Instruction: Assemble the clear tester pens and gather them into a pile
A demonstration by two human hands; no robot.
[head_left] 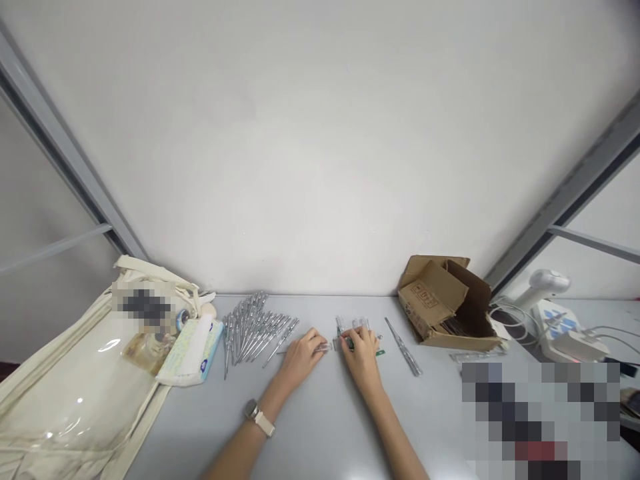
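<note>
My left hand (300, 358) and right hand (361, 357) lie close together, fingers (316, 339) curled over clear tester screwdrivers (356, 327), grip unconfirmed; the loose tester-screwdriver batch (255, 330) sits within reach, left of my left hand.

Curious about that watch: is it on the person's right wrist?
No, the watch is on the left wrist, behind the left hand; the right wrist is bare.
</note>
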